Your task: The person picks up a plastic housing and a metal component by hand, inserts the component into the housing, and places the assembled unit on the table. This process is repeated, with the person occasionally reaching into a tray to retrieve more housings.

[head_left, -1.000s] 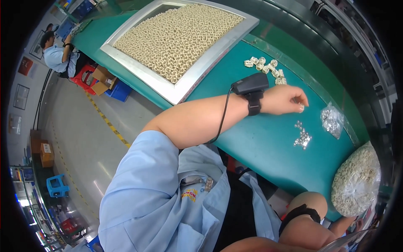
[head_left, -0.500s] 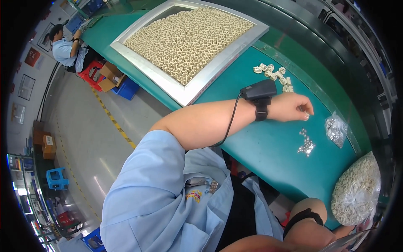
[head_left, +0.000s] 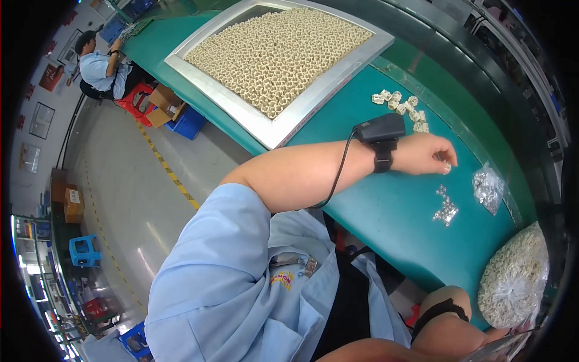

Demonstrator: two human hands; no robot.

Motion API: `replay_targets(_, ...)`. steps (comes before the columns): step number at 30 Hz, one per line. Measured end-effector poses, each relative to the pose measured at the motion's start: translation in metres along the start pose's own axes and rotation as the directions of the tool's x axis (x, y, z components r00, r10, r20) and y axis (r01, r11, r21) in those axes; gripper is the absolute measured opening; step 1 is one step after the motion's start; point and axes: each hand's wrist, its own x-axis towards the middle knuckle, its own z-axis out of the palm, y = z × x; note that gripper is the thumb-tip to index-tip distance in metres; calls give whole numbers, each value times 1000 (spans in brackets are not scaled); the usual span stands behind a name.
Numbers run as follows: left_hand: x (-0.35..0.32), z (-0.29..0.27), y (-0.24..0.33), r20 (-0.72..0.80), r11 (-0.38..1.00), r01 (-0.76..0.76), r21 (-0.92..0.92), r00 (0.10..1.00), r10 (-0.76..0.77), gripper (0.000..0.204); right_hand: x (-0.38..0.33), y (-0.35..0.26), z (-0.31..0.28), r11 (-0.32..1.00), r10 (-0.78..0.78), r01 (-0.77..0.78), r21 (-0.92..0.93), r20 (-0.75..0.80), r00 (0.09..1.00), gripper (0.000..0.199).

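Note:
My left hand (head_left: 425,154) hovers just above the green tabletop with its thumb and fingers pinched around a small cream plastic part (head_left: 447,168), mostly covered by the fingertips. Close below it lies a loose group of small shiny metal pieces (head_left: 446,212). Several cream plastic parts (head_left: 402,107) are scattered beyond the wrist. To the right of this hand rests a clear bag of metal pieces (head_left: 488,188). At the lower right, my right hand (head_left: 497,332) shows only in part beside a large clear bag of cream parts (head_left: 511,283); its fingers are hidden.
A silver-framed tray (head_left: 272,134) full of cream parts takes up the far left of the green table (head_left: 386,208). A black device (head_left: 380,128) with a cable is strapped to my left wrist. Another person (head_left: 104,71) sits at the far left, near a blue crate (head_left: 184,123).
The whole view has shifted slightly, moving the table and tray a little to the right in the picture. My left hand keeps nearly the same pinch and place over the table.

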Motion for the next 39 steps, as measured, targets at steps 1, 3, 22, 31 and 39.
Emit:
replay_targets(1, 1, -1, -1, -10, 1000, -17, 2, 1000, 17, 25, -1, 0, -1, 1000, 21, -21, 9, 12, 1000, 37)
replay_targets(3, 0, 1, -3, -19, 1000, -26, 1, 999, 26, 25, -4, 0, -2, 998, 64, -65, 27, 36, 997, 38)
replay_targets(22, 2, 1, -4, -144, 989, -139, 55, 979, 145, 24, -65, -24, 137, 258, -382, -315, 914, 396, 835, 5)
replay_targets(31, 9, -17, -2, -245, 991, -106, 83, 962, 124, 22, -135, -25, 192, 207, -429, -801, 562, 788, 442, 16)
replay_targets(39, -9, -14, 22, -281, 998, -1, 62, 960, 18, 27, -132, -28, 188, 164, -591, -809, 564, 713, 377, 19)
